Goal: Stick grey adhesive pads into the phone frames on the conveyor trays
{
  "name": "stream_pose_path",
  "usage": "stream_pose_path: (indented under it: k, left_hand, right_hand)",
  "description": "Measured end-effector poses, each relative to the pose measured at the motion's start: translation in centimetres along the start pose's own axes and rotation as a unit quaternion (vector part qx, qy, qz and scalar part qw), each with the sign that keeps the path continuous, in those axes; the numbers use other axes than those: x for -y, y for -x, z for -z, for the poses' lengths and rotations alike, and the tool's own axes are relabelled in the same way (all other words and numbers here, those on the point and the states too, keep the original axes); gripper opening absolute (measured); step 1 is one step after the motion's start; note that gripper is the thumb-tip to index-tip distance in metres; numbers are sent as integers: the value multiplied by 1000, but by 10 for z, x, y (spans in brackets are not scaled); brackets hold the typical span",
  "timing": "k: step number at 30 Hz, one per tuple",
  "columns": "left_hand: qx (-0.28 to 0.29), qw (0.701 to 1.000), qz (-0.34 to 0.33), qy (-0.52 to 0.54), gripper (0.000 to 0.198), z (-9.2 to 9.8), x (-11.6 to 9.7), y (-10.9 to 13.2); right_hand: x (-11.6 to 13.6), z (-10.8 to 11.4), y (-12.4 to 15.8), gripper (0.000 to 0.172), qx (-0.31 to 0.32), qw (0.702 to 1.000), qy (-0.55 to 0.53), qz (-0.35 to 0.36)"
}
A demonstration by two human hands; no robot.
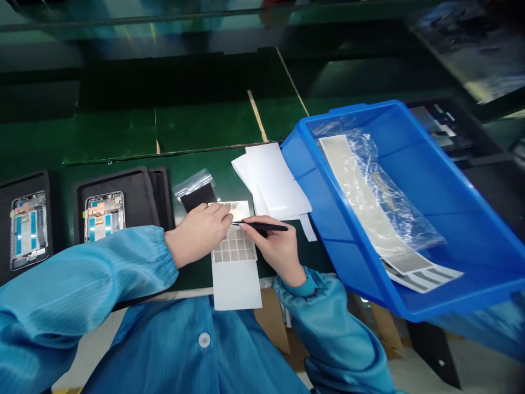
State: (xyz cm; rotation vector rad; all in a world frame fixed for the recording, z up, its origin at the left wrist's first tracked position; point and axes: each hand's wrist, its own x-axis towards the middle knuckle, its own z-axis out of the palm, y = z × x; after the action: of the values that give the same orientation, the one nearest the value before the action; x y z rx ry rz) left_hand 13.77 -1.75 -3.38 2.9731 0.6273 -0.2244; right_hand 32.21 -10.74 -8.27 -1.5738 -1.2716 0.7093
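Note:
A white backing sheet (237,279) with a grid of small grey square pads (234,249) lies at the near edge of the green bench. My left hand (199,232) rests on the sheet's upper left, fingers curled and pressed down on it. My right hand (275,246) pinches black tweezers (262,226), whose tip points left and meets the sheet beside my left fingertips. Both arms wear blue sleeves.
Two black trays hold phone frames (104,215) (28,230) at the left. A clear bag with a dark piece (197,191) lies behind my left hand. White sheets (274,183) sit behind the tweezers. A tilted blue bin (463,219) holds plastic-wrapped strips (369,202) at the right.

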Motion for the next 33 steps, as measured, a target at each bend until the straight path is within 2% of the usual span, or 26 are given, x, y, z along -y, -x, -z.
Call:
stream_pose_path:
  k: [24,33]
  left_hand:
    - [6,1000,-5,-16,32,2,-1,0]
    - [9,1000,-4,24,31,2,2,-1]
  right_hand:
    - [-4,0,3,12,-11,1000,-1,-17]
    - [4,4,2,14,-31,998,-18,-53]
